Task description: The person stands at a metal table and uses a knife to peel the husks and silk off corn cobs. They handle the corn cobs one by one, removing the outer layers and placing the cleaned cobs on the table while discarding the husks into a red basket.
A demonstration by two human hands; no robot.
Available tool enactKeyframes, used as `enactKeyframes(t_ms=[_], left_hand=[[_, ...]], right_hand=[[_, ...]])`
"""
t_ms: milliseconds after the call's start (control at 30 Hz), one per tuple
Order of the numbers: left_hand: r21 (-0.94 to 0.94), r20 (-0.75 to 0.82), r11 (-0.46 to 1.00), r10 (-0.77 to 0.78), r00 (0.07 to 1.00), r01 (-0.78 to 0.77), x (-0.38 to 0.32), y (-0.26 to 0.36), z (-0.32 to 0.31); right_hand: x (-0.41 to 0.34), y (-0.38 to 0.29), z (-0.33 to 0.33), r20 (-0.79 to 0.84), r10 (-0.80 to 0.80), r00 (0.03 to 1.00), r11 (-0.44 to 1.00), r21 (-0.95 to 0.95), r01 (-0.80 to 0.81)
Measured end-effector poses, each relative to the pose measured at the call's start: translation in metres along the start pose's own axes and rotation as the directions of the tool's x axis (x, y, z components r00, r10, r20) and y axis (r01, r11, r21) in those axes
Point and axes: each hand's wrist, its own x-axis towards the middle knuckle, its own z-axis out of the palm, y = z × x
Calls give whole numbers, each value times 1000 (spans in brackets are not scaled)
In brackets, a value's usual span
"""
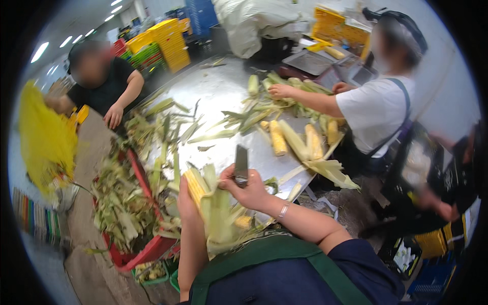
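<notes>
An ear of corn (195, 187) with yellow kernels showing is held upright in my left hand (187, 202), its green husk (218, 217) peeled partly down on the right. My right hand (246, 188) grips a knife, its broad blade (241, 162) pointing away from me, while thumb and fingertips pinch at the husk beside the ear. Below that hand lies another piece of corn (243, 221) among husks. Farther right on the metal table (228, 152) are bare ears (278, 138) and a partly husked ear (313, 141).
A red crate (143, 251) heaped with husks (126, 217) stands at the table's left edge. Loose leaves (213, 136) litter the tabletop. One person (110, 80) stands at the far left beside a yellow mesh bag (47, 141); another (373, 103) handles corn at the right, near a scale (309, 62).
</notes>
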Motion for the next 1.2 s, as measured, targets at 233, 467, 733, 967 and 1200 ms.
enactKeyframes(t_ms=[233,467,733,967,1200], left_hand=[[-46,-335,900,395,855,-433,60,52,-94],[166,148,974,131,980,-155,6,28,-34],[85,406,991,63,912,-106,-22,9,-3],[191,90,936,282,955,-295,-7,16,-22],[55,-144,835,550,823,-548,22,70,-71]], right_hand=[[-50,-15,-23,317,284,905,958,-53,-282],[10,-15,-10,15,357,934,925,-147,-351],[31,-7,14,128,-64,990,994,101,52],[-2,-4,6,165,146,976,984,79,-160],[-45,-2,-17,456,548,701,833,-224,-506]])
